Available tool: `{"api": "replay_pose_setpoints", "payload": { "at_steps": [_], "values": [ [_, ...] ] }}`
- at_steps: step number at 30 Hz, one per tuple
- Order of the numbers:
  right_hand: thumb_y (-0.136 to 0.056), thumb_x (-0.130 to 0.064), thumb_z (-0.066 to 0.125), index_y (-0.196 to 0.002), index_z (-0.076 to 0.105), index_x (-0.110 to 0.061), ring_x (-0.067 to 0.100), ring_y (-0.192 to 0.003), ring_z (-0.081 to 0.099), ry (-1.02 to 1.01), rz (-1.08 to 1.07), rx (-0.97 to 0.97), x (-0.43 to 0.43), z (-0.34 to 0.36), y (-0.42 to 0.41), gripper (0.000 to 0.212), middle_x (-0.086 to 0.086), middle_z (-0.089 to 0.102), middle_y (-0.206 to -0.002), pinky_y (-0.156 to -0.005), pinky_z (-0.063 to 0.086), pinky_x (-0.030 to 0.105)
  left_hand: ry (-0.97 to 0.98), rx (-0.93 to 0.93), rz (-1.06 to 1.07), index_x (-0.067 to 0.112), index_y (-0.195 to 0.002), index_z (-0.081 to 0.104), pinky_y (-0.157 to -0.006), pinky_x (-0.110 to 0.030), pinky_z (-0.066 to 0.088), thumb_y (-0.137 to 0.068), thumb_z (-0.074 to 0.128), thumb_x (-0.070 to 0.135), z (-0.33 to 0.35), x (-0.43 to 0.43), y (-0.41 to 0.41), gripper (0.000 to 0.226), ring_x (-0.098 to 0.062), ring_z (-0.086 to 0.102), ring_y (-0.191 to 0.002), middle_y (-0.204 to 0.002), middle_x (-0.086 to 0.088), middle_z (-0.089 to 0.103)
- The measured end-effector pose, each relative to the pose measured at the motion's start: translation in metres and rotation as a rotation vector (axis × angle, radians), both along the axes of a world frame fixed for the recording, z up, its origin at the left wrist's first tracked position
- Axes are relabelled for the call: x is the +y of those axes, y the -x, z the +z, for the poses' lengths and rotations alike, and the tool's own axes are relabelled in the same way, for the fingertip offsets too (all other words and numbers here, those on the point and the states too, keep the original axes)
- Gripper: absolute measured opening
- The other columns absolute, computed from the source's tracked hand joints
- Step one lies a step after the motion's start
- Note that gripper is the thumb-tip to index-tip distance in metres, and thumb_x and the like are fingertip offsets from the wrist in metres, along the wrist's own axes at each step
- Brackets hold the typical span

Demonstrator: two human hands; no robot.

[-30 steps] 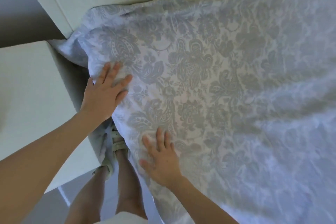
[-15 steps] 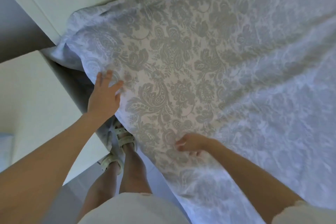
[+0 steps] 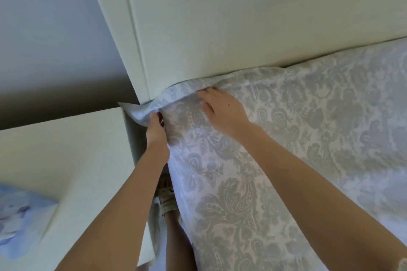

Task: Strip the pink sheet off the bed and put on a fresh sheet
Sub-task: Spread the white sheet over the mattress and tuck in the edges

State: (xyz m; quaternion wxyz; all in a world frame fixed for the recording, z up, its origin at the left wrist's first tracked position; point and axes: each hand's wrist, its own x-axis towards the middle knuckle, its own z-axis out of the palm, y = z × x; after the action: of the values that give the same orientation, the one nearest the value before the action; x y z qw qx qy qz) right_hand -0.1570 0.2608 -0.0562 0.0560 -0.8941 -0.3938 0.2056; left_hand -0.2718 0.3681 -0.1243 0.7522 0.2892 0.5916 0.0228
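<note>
Grey-patterned fresh sheet [image 3: 286, 160] lay spread over the bed as a person's left hand [image 3: 155, 132] gripped its loose corner beside the headboard [image 3: 242, 28], while the right hand [image 3: 222, 109], fingers flat, pressed the edge. Drawing that corner taut and downward before tucking would likely keep wrinkles out.

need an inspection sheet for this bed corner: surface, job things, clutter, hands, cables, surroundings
surface: mattress top hidden under the sheet
job's things: grey-and-white patterned sheet spread over the bed, its corner bunched by the cream headboard
clutter: blurred blue-and-white cloth on the cream unit at the left
hands: left hand grips the sheet's corner; right hand lies flat on the sheet
cables: nothing seen
surroundings: grey wall; sandalled foot beside the bed
</note>
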Motion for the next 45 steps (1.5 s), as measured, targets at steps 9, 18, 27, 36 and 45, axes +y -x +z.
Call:
{"api": "replay_pose_setpoints", "payload": {
  "at_steps": [9, 18, 27, 36, 45],
  "values": [
    [-0.095, -0.037, 0.036, -0.098, 0.063, -0.014, 0.019, -0.076, 0.059, -0.194, -0.037, -0.073, 0.024, -0.014, -0.006, 0.036, 0.0, 0.066, -0.081, -0.064, 0.046, 0.03, 0.214, -0.159, -0.033, 0.03, -0.136, 0.049, -0.112, -0.045, 0.03, -0.088, 0.015, 0.073, -0.046, 0.011, -0.004, 0.073, -0.021, 0.046, -0.128, -0.136, 0.0, 0.053],
    [-0.096, -0.031, 0.031, -0.126, 0.06, -0.015, 0.019, -0.11, 0.059, -0.203, 0.144, -0.142, 0.032, 0.004, -0.003, 0.044, -0.003, 0.067, -0.118, -0.1, 0.043, 0.036, 0.093, -0.305, -0.1, 0.032, -0.103, 0.069, -0.108, -0.042, 0.038, -0.087, 0.016, 0.074, -0.003, 0.018, -0.011, 0.07, -0.023, 0.058, -0.116, -0.116, -0.005, 0.068],
    [-0.093, -0.037, 0.05, -0.128, 0.059, -0.025, 0.0, -0.084, 0.058, -0.308, -0.037, -0.082, 0.002, 0.082, -0.029, 0.038, -0.008, 0.065, -0.118, -0.077, 0.038, 0.007, 0.013, -0.328, -0.344, 0.036, -0.114, 0.061, -0.107, -0.03, 0.035, -0.059, 0.032, 0.094, 0.08, -0.02, 0.002, 0.084, -0.005, 0.056, -0.109, -0.114, 0.01, 0.064],
    [-0.088, -0.004, 0.061, -0.115, 0.051, -0.051, -0.007, -0.091, 0.054, 0.205, 0.31, 0.536, -0.002, 0.195, -0.069, 0.055, -0.04, 0.058, -0.099, -0.073, 0.042, 0.012, -0.233, -0.436, -0.701, 0.018, -0.132, 0.052, -0.097, -0.026, 0.036, -0.096, 0.044, 0.043, 0.135, -0.038, 0.001, 0.045, -0.009, 0.048, -0.083, -0.081, 0.014, 0.047],
    [-0.078, -0.032, 0.071, -0.083, 0.066, -0.015, 0.024, -0.08, 0.056, -0.053, -0.024, -0.314, 0.04, 0.2, -0.072, 0.018, 0.006, 0.063, -0.084, -0.069, 0.036, 0.031, -0.183, -0.643, -0.612, 0.032, -0.104, 0.061, -0.085, -0.019, 0.049, -0.076, 0.058, 0.049, 0.145, -0.035, 0.01, 0.032, -0.008, 0.063, -0.102, -0.109, 0.01, 0.067]
  ]
}}
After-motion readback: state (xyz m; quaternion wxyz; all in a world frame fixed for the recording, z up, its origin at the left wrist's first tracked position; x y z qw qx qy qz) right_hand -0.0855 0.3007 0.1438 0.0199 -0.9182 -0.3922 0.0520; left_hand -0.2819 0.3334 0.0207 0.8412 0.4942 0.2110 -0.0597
